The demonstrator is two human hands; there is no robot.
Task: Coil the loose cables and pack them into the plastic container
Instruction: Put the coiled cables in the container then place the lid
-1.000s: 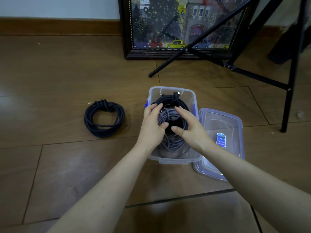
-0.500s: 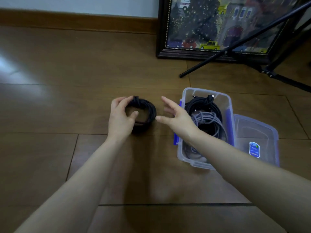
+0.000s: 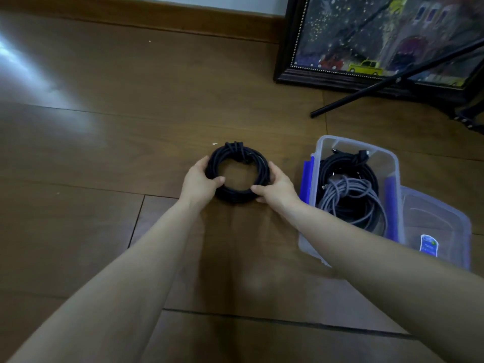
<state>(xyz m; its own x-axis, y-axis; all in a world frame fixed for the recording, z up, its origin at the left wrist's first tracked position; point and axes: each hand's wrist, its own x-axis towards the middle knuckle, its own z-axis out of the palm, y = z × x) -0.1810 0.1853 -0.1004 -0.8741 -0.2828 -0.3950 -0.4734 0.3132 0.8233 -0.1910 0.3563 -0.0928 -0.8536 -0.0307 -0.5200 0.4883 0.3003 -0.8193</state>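
Observation:
A coiled black cable lies on the wooden floor at mid-frame, tied at its far side. My left hand grips the coil's left side and my right hand grips its right side, thumbs inside the ring. To the right stands the clear plastic container with blue clips. It holds a black cable coil and a grey cable coil on top of it.
The container's clear lid with a blue sticker lies on the floor just right of it. A framed picture leans on the wall at the back right. Black tripod legs cross in front of the picture.
Both hands left the container and moved left to the black coil on the floor. The left hand took it first, then the right hand closed on its other side.

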